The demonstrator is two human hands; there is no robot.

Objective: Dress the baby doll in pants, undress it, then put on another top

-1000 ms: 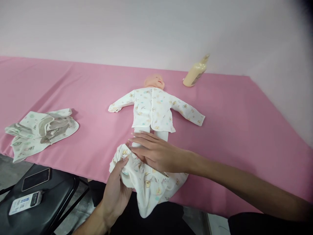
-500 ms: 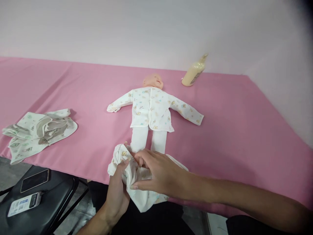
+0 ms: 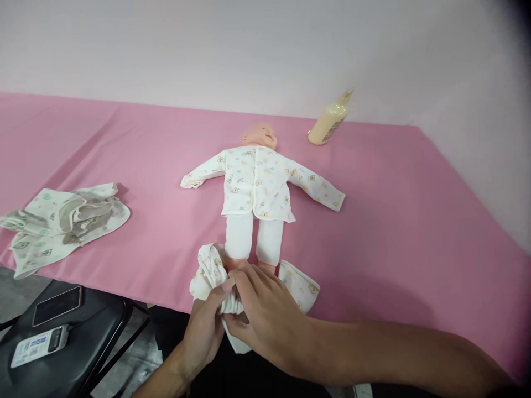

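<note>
A baby doll (image 3: 259,136) lies face-up on the pink cloth, head away from me, dressed in a white patterned jacket (image 3: 271,185). White fabric (image 3: 238,236) covers its legs below the jacket, and the ankles are bare. At the feet, bunched baby trousers (image 3: 209,271) with a small bear print lie at the table's near edge. My left hand (image 3: 204,329) grips the gathered trousers, thumb on top. Beside it, my right hand (image 3: 271,318) closes on the same cloth, knuckles up, hiding the doll's feet.
A pump bottle (image 3: 327,126) of pale yellow liquid stands by the wall. Crumpled printed cloth (image 3: 66,226) lies on the left of the pink-covered table (image 3: 398,221). Below it, a black chair (image 3: 89,337) holds a phone (image 3: 58,305) and a white device with a label (image 3: 39,346).
Both hands have gathered the trousers tighter around the doll's feet. My right hand has shifted lower, and the doll's ankles show more.
</note>
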